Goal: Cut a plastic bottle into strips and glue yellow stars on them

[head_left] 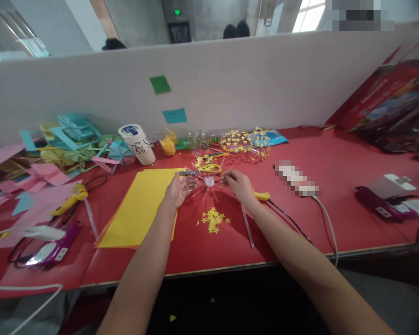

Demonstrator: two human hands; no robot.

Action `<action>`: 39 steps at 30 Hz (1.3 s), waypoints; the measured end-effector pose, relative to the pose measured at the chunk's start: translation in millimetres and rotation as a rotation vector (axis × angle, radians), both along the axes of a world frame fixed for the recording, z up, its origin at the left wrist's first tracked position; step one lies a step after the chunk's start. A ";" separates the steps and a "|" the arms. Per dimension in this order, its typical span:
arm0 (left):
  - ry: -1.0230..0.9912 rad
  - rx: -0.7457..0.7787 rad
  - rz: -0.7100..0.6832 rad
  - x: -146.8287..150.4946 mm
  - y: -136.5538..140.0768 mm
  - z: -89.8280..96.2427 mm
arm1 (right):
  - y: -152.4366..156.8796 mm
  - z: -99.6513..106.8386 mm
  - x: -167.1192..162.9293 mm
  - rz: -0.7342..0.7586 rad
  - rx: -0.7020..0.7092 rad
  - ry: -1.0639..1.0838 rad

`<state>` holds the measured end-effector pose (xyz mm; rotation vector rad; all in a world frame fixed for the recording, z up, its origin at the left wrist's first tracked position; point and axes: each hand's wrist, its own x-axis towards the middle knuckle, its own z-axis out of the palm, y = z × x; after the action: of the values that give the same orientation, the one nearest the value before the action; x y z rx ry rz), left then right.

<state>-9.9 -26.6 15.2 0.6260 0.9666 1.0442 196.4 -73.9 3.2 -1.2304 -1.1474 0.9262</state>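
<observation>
A: Two hands meet mid-frame over the red worktop (300,223); why so close?

B: The left hand (177,190) and right hand (240,185) each pinch a side of a clear plastic spoked piece (209,182), keeping it spread flat. Each grip is closed on it.

A: And the details?

B: Hard to make out; scissors (209,168) lie just behind, yellow stars (212,219) below.

On the table (300,223), a stack of paper sheets (139,209) lies left of a small heap of paper stars (212,219). Scissors (206,170) lie behind the heap, with a paper cup (138,144) further left. A glue gun (70,200) lies left of the sheets, and a divider wall (230,79) stands behind everything.
</observation>
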 end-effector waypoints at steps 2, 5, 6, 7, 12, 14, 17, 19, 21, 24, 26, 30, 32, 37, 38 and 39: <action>-0.054 -0.005 -0.002 0.8 -0.9 1.4 | -2.6 5.3 0.3 -0.008 0.030 0.035; -0.128 -0.003 -0.017 1.6 -2.6 4.2 | -7.0 12.8 -0.2 -0.014 0.066 0.086; -0.146 -0.006 -0.021 1.8 -3.1 5.2 | -8.2 14.6 -0.5 -0.013 0.075 0.102; -0.159 -0.011 -0.024 1.8 -3.7 6.2 | -9.3 16.0 -0.9 -0.013 0.081 0.116; -0.227 0.007 0.002 1.7 -6.9 11.0 | -10.8 16.6 -3.0 -0.012 0.089 0.178; -0.240 0.025 0.016 3.7 -9.2 12.5 | -10.4 15.6 -3.7 -0.019 0.092 0.213; -0.212 0.042 0.044 9.5 -13.4 13.0 | -10.1 14.9 -4.6 -0.034 0.093 0.255; -0.169 0.071 0.061 13.4 -15.3 11.0 | -10.4 14.8 -5.5 -0.041 0.093 0.258; -0.122 0.091 0.080 15.8 -15.5 6.7 | -11.1 14.8 -6.6 -0.040 0.098 0.257; -0.076 0.092 0.102 15.6 -13.5 -2.5 | -12.7 14.1 -8.7 -0.042 0.094 0.249; -0.071 0.116 0.072 14.6 -12.6 -8.5 | -14.0 13.8 -10.1 -0.048 0.083 0.241; -0.077 0.214 -0.016 16.2 -14.3 -15.0 | -16.7 15.1 -12.7 -0.037 0.075 0.270; -0.051 0.255 -0.029 18.4 -16.5 -14.7 | -17.9 16.9 -13.5 -0.038 0.079 0.301; -0.053 0.349 -0.039 24.1 -23.9 -8.3 | -20.1 19.4 -15.5 -0.030 0.066 0.348; -0.067 0.365 -0.048 25.4 -25.3 -7.1 | -20.4 19.3 -16.3 -0.023 0.062 0.348; -0.076 0.375 -0.055 26.7 -26.4 -6.3 | -20.8 19.0 -17.3 -0.013 0.059 0.344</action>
<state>16.9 -53.1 8.9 0.9083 0.6867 1.2027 179.1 -94.7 22.2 -0.9831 -0.8848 1.0406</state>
